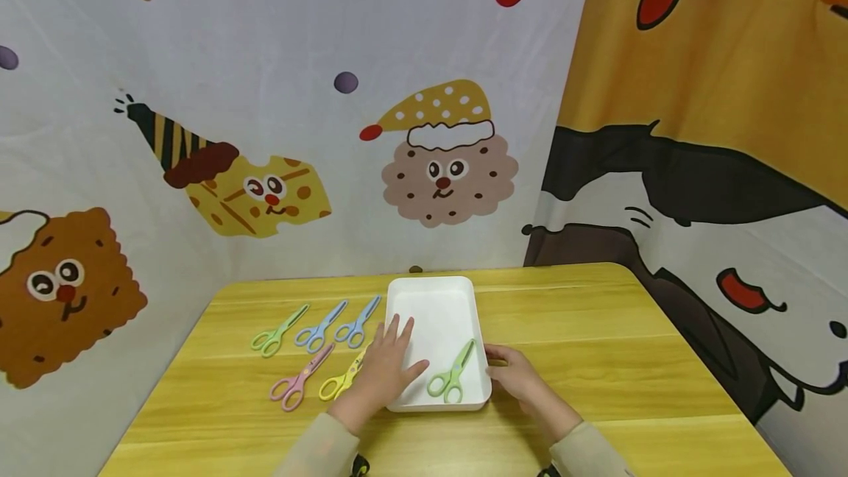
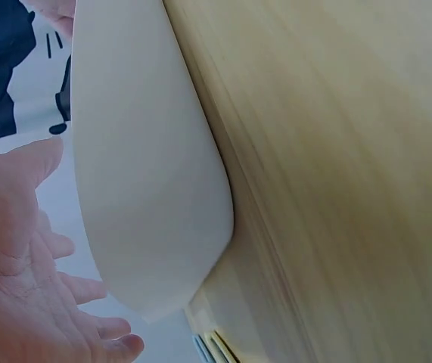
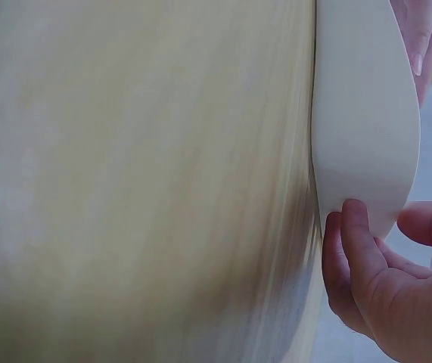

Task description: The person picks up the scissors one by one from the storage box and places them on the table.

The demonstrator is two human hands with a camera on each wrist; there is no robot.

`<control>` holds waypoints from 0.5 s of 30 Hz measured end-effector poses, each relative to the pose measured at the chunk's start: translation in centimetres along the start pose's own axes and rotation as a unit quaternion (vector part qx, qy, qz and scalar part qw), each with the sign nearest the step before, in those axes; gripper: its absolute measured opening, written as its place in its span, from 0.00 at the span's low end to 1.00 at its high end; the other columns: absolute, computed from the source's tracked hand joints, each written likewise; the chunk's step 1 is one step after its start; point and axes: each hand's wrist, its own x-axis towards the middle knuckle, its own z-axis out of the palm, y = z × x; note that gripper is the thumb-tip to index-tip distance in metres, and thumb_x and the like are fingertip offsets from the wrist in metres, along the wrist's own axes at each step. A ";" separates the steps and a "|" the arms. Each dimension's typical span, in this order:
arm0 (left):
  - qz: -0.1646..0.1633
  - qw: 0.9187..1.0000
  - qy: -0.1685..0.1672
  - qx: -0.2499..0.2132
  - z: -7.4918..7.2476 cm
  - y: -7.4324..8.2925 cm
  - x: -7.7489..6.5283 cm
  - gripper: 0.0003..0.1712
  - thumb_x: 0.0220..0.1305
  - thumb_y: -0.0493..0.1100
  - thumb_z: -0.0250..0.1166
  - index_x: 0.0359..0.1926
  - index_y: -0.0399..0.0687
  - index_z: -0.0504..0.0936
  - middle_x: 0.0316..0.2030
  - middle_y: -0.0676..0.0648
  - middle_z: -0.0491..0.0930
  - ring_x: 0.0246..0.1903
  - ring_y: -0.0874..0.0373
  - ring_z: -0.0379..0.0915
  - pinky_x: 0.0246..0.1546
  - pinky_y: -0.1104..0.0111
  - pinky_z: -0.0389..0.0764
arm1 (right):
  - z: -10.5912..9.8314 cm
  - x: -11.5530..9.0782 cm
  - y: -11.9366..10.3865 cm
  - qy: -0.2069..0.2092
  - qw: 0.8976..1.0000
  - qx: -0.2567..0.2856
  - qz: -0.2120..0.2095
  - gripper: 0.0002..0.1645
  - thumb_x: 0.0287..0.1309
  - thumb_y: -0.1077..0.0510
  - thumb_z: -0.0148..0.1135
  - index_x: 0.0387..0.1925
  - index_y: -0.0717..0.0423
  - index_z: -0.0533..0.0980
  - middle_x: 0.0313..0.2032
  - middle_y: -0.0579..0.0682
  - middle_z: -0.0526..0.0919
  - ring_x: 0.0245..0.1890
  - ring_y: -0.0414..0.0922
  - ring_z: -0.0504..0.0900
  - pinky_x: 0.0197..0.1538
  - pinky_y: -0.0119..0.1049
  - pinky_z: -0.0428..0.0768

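A white rectangular tray (image 1: 433, 308) stands on the table with green scissors (image 1: 452, 375) lying in its near right part. My left hand (image 1: 389, 363) is over the tray's left rim, fingers spread and pointing forward, thumb toward the inside. Its fingers hold nothing in the left wrist view. My right hand (image 1: 515, 374) is at the tray's right side; in the right wrist view its fingertips (image 3: 355, 208) touch the outer wall and the thumb is near the rim. Yellow scissors (image 1: 341, 381) lie beside the left hand, partly hidden by it.
Left of the tray on the wooden table (image 1: 570, 330) lie pink scissors (image 1: 301, 379), another green pair of scissors (image 1: 281, 330) and two blue pairs of scissors (image 1: 322, 327). A printed cloth (image 1: 430, 35) hangs behind the table and along its sides.
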 end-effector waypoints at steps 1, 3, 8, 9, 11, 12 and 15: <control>0.000 1.000 -0.004 0.004 0.0 0.2 0.0 0.45 0.63 0.62 0.57 0.73 0.47 0.53 0.72 0.35 0.49 0.68 0.29 0.43 0.61 0.37 0.57 | 0.0 0.0 0.0 0.000 1.000 0.002 0.001 0.25 0.56 0.72 0.52 0.58 0.73 0.69 0.53 0.67 0.74 0.49 0.55 0.77 0.46 0.43 0.80; 0.005 1.000 -0.010 0.006 0.1 0.5 0.1 0.45 0.63 0.63 0.56 0.73 0.47 0.53 0.72 0.35 0.49 0.68 0.30 0.43 0.62 0.38 0.57 | 0.1 0.0 0.1 0.001 1.000 0.007 0.004 0.25 0.56 0.72 0.52 0.58 0.73 0.69 0.53 0.67 0.74 0.49 0.54 0.77 0.45 0.42 0.81; 0.007 0.999 -0.025 0.018 0.5 1.4 0.2 0.45 0.62 0.64 0.56 0.73 0.49 0.53 0.72 0.36 0.48 0.69 0.32 0.42 0.65 0.39 0.52 | 0.1 0.0 0.1 0.001 1.000 0.021 0.004 0.25 0.56 0.73 0.52 0.58 0.73 0.68 0.53 0.67 0.74 0.46 0.53 0.78 0.43 0.42 0.82; 0.005 0.999 -0.026 0.020 0.5 1.6 0.2 0.45 0.62 0.64 0.56 0.73 0.49 0.53 0.72 0.36 0.48 0.70 0.32 0.42 0.65 0.39 0.51 | 0.1 0.0 0.1 0.000 1.000 0.023 0.003 0.25 0.56 0.73 0.52 0.58 0.74 0.68 0.53 0.67 0.74 0.46 0.53 0.78 0.43 0.43 0.82; 0.003 1.000 -0.023 0.020 0.5 1.9 0.2 0.45 0.62 0.64 0.57 0.73 0.49 0.54 0.72 0.36 0.49 0.70 0.33 0.42 0.66 0.39 0.49 | 0.1 0.0 0.1 -0.001 1.000 0.022 0.002 0.25 0.56 0.73 0.52 0.58 0.74 0.68 0.53 0.67 0.74 0.46 0.53 0.78 0.43 0.43 0.82; 0.001 1.000 -0.023 0.018 0.6 2.1 0.2 0.45 0.61 0.63 0.57 0.72 0.49 0.54 0.72 0.36 0.49 0.70 0.33 0.42 0.66 0.39 0.48 | 0.1 0.0 0.1 -0.001 1.000 0.021 0.002 0.26 0.56 0.73 0.51 0.58 0.74 0.68 0.53 0.68 0.73 0.47 0.53 0.78 0.43 0.43 0.82; 0.001 1.000 -0.027 0.013 0.7 2.4 0.3 0.45 0.61 0.63 0.58 0.72 0.49 0.55 0.72 0.36 0.49 0.70 0.33 0.41 0.66 0.39 0.48 | 0.1 0.1 0.2 -0.004 1.000 0.024 0.007 0.26 0.56 0.73 0.51 0.58 0.73 0.68 0.54 0.68 0.73 0.46 0.53 0.78 0.43 0.43 0.82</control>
